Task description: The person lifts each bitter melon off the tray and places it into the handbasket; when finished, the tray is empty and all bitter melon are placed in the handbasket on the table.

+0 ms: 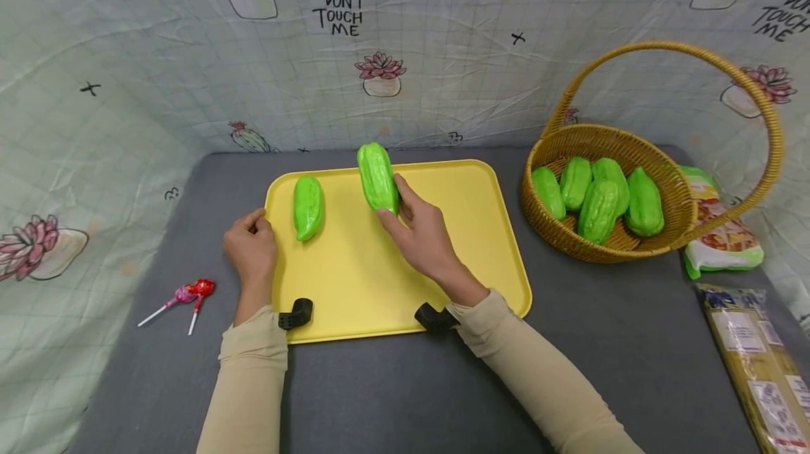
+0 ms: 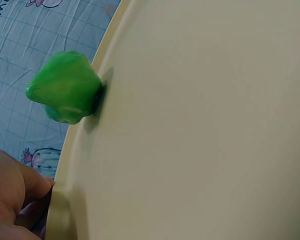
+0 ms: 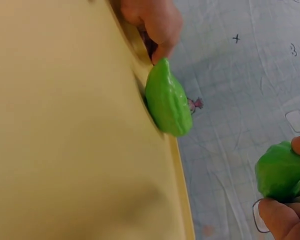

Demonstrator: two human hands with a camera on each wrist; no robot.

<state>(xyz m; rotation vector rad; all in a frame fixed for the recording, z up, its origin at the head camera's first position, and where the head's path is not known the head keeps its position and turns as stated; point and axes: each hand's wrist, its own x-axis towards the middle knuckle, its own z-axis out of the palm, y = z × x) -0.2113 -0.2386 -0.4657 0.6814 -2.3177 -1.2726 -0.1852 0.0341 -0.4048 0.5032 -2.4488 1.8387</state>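
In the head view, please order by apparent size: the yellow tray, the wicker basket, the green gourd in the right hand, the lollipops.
1. yellow tray
2. wicker basket
3. green gourd, held by the right hand
4. lollipops

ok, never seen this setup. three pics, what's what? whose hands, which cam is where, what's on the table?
No robot here: a person works with bare hands. The wide picture comes from a head-worn camera looking down; the other two come from cameras on each wrist, so they sit very close to the tray.

On the grey table lies a yellow tray with one green gourd on it. The right hand holds a second gourd above the tray. The left hand grips the tray's left edge. To the right stands a wicker basket with more gourds, beside snack packets. Two lollipops lie at left.
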